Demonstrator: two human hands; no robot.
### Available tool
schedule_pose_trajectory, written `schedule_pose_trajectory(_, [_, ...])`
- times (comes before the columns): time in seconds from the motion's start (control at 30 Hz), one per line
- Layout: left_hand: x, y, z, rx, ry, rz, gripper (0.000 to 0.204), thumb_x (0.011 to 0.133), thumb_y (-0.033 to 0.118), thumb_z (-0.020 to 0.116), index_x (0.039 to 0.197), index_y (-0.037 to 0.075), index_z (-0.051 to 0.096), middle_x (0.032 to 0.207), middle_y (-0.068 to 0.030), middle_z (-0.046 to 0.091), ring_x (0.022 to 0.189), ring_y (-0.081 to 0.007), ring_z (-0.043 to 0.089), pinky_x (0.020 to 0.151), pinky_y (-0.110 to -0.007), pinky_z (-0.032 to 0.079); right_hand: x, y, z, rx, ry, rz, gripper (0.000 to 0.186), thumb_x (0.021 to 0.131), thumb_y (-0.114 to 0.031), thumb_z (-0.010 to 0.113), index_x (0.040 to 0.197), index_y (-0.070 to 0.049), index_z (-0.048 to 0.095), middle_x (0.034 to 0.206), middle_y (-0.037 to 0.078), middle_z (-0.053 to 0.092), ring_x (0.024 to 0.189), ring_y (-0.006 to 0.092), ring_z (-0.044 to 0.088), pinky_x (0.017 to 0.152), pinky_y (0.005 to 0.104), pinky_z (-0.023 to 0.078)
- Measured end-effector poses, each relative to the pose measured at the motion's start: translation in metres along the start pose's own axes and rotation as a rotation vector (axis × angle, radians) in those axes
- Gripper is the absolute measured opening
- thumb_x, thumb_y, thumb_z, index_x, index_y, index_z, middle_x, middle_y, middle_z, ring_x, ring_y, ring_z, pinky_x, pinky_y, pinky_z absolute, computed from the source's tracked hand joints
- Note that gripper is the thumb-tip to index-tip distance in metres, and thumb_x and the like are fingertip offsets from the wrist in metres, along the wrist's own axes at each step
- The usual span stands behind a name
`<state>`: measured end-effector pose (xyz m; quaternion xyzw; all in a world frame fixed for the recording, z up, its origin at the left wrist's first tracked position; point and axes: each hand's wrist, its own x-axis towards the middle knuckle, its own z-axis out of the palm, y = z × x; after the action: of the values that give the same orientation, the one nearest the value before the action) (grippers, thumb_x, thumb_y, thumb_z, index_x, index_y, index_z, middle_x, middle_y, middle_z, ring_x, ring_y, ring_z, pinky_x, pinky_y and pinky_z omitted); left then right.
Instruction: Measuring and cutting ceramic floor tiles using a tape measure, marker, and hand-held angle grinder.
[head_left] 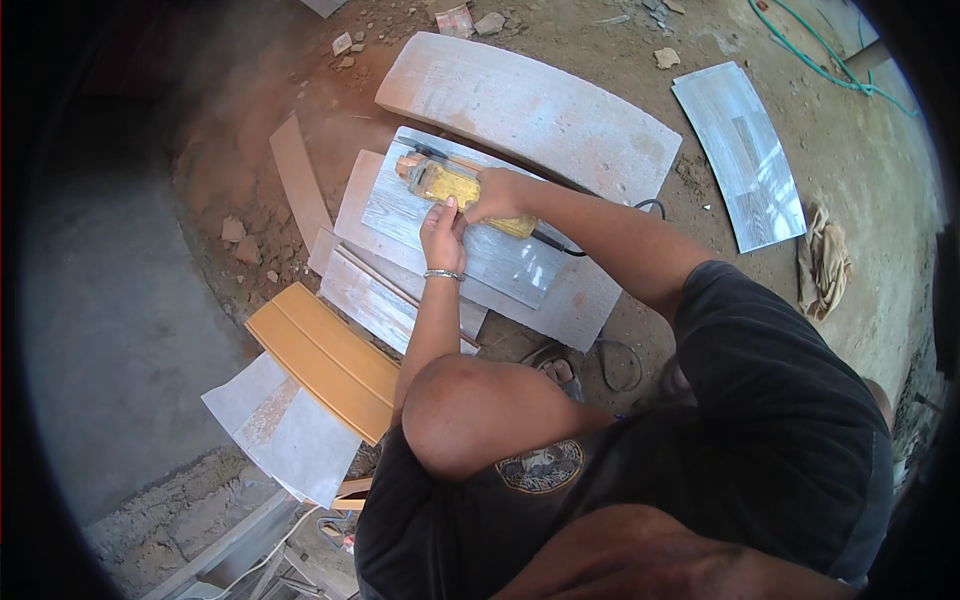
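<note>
A dusty yellow angle grinder (450, 187) with a black cord lies across a grey wood-patterned tile (515, 262). My right hand (502, 195) is closed over the middle of its body, coming in from the right. From below, my left hand (442, 238) grips the near side, its thumb up against the yellow casing. The grinder's head points left, toward the tile's upper left corner; its disc is hard to make out. Beneath the tile lies a larger pale slab (585, 308), with a thick concrete slab (530, 105) just beyond.
To the left are narrow tile strips (365, 290), an orange-yellow ribbed panel (325, 350) and pale tile pieces (285, 425). On the right lie wood-patterned tiles (735, 150), a crumpled cloth (825, 262) and a green hose (815, 45). Dust hangs over reddish soil at upper left.
</note>
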<state>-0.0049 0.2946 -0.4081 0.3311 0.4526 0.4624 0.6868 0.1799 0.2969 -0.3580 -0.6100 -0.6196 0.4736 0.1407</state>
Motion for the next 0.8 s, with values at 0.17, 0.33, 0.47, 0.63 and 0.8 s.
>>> schedule_pose_trajectory(0.17, [-0.007,-0.006,0.002,0.003,-0.016,-0.01,0.022,0.096,0.02,0.073,0.085,0.008,0.059,0.086,-0.0036,0.063,0.081,-0.0133,0.061,0.081,-0.03,0.054,-0.006,0.009,0.002,-0.008,0.006,0.015,0.087,0.062,-0.054,0.08,0.11,0.017,0.066,0.104,0.034,0.07,0.099,0.0391,0.071,0.086,0.0408,0.056])
schedule_pose_trajectory(0.33, [-0.007,-0.004,0.002,0.037,-0.016,-0.045,0.02,0.096,0.021,0.073,0.089,0.008,0.06,0.087,-0.0034,0.064,0.082,-0.013,0.062,0.081,-0.03,0.053,-0.006,0.009,0.003,0.006,0.0,0.008,0.087,0.062,-0.054,0.081,0.11,0.017,0.066,0.105,0.034,0.07,0.098,0.0389,0.071,0.086,0.0408,0.056])
schedule_pose_trajectory(0.47, [-0.016,-0.012,0.005,0.024,-0.033,-0.021,0.019,0.097,0.021,0.073,0.093,0.007,0.061,0.09,-0.0032,0.065,0.083,-0.0126,0.062,0.081,-0.029,0.053,-0.018,0.015,0.004,-0.019,0.033,0.009,0.085,0.062,-0.053,0.081,0.109,0.015,0.066,0.104,0.033,0.07,0.098,0.0386,0.071,0.085,0.041,0.056])
schedule_pose_trajectory(0.63, [-0.025,-0.02,0.008,0.048,-0.048,-0.05,0.018,0.097,0.02,0.072,0.102,0.005,0.062,0.098,-0.0031,0.067,0.09,-0.0117,0.063,0.084,-0.028,0.052,-0.033,0.022,0.002,0.008,0.012,-0.001,0.084,0.063,-0.053,0.081,0.11,0.015,0.066,0.104,0.032,0.07,0.099,0.0387,0.071,0.086,0.041,0.055])
schedule_pose_trajectory(0.8, [-0.027,-0.019,0.01,0.025,-0.075,-0.041,0.018,0.098,0.02,0.072,0.103,0.005,0.062,0.099,-0.0027,0.067,0.091,-0.011,0.063,0.083,-0.027,0.051,-0.035,0.019,0.001,0.004,0.02,0.024,0.083,0.063,-0.052,0.081,0.111,0.014,0.066,0.106,0.031,0.07,0.099,0.0388,0.07,0.086,0.0409,0.055])
